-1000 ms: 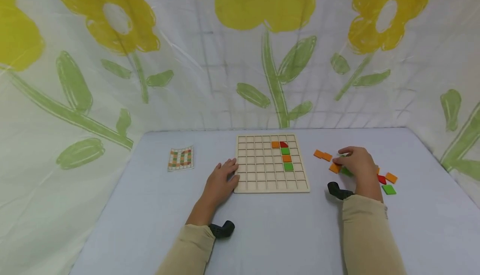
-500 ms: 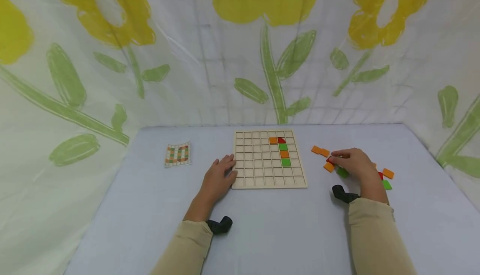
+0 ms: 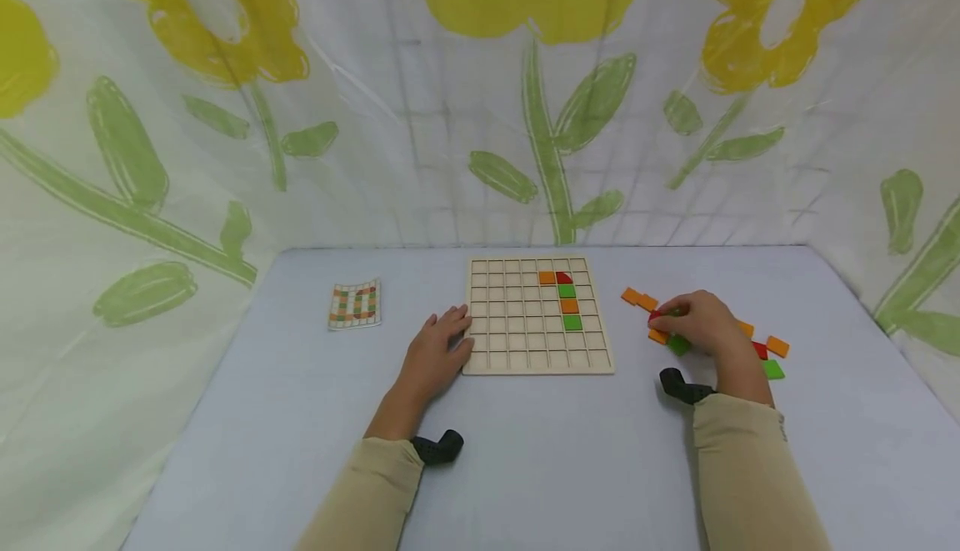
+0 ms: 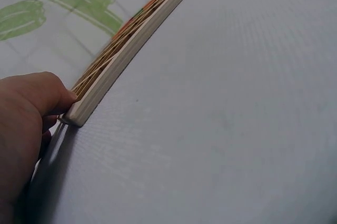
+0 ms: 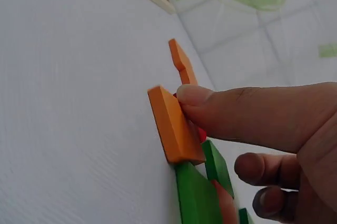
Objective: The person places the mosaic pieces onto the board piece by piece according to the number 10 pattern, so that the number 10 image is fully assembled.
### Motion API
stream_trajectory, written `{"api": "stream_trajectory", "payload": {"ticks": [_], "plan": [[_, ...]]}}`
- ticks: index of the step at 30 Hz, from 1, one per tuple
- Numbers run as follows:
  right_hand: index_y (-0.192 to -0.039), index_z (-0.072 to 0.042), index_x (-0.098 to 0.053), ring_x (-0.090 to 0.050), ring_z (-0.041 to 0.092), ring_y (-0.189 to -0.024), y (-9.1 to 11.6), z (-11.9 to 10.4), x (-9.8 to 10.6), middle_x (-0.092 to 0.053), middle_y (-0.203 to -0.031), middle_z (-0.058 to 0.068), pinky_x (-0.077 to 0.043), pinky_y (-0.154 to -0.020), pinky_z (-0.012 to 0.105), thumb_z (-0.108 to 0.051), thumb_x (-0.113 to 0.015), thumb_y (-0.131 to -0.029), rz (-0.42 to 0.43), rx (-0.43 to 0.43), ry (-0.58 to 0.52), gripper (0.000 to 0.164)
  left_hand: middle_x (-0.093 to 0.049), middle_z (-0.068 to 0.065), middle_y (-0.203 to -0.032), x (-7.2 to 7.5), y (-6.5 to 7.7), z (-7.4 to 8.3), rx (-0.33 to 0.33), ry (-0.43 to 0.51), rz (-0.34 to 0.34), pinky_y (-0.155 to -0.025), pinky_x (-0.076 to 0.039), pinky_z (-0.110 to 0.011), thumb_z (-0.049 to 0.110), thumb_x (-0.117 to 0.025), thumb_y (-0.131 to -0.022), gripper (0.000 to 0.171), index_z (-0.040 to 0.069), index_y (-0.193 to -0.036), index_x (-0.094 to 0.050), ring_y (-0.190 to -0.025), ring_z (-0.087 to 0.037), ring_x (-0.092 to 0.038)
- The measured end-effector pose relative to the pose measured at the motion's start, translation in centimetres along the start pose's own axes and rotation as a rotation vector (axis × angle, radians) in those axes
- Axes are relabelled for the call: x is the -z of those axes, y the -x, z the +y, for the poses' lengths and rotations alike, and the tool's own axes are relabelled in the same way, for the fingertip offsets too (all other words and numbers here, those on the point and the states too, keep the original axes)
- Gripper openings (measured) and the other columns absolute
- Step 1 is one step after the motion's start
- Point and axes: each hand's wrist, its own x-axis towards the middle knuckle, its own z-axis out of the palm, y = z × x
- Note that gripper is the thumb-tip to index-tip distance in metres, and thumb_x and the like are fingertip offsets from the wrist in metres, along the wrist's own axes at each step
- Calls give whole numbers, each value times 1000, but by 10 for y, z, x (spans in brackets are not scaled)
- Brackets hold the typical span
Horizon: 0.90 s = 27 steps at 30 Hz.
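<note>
Pinching red tile (image 3: 657, 316) with your right hand (image 3: 701, 323) | left hand (image 3: 438, 357) flat against board (image 3: 534, 365) | thin, light, slick: grip its edges

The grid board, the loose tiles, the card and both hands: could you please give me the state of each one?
Grid board: flat on the table, five tiles set in, most cells empty.
Set tiles: seated in cells, orange, red and green.
Loose tiles: scattered flat beside the right hand.
Red tile: at the right fingertips, grip unclear.
Pattern card: lying flat, untouched.
Left hand: resting against the board's left edge.
Right hand: fingers curled over the loose tiles.
</note>
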Motion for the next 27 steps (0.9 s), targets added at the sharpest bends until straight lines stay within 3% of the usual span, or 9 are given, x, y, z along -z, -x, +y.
{"api": "stream_trajectory", "payload": {"ticks": [4, 8, 12, 15, 20, 27], "plan": [[-118, -4, -66, -49, 32, -97, -1, -10, -3, -56, -111, 19, -46, -75, 35, -41, -71, -87, -24, -27, -20, 49, -46, 3, -151, 0, 0, 1, -5, 7, 0, -125, -20, -36, 23, -60, -96, 42, 11, -137, -59, -143, -16, -39], [-109, -5, -63, -53, 28, -90, -5, -16, -8, -59, -102, 14, -46, -69, 30, -33, -72, -87, -15, -7, -35, 37, -47, 1, -151, 1, 0, 1, -18, 14, 5, -125, -21, -37, 23, -60, -96, 43, 9, -136, -59, -143, -18, -39], [-99, -7, -62, -54, 24, -83, -8, -22, -12, -61, -92, 9, -44, -64, 27, -27, -73, -87, 13, 56, -35, 26, -47, 2, -151, 2, 1, 2, -14, 19, 4, -125, -20, -37, 23, -60, -96, 43, 9, -137, -59, -143, -17, -39], [-102, -10, -63, -54, 23, -81, -9, -33, -16, -62, -91, 8, -46, -64, 27, -24, -71, -89, 25, 117, -46, 21, -47, 1, -150, 2, 2, 3, -12, 27, 6, -125, -20, -37, 23, -60, -96, 43, 9, -136, -59, -143, -18, -39], [-111, -13, -68, -55, 22, -84, -7, -56, -25, -67, -90, 5, -47, -67, 28, -19, -71, -88, -59, 212, -97, 24, -48, 1, -150, 2, 2, 4, -15, 33, 13, -125, -21, -37, 23, -61, -96, 43, 9, -136, -60, -143, -18, -40], [-96, -15, -74, -55, 21, -84, -7, -71, -41, -70, -89, 0, -47, -68, 30, -24, -78, -83, -151, 263, -156, 16, -48, 0, -150, 3, 2, 4, -20, 24, 9, -125, -21, -39, 22, -61, -96, 43, 8, -136, -59, -143, -20, -40]]}}
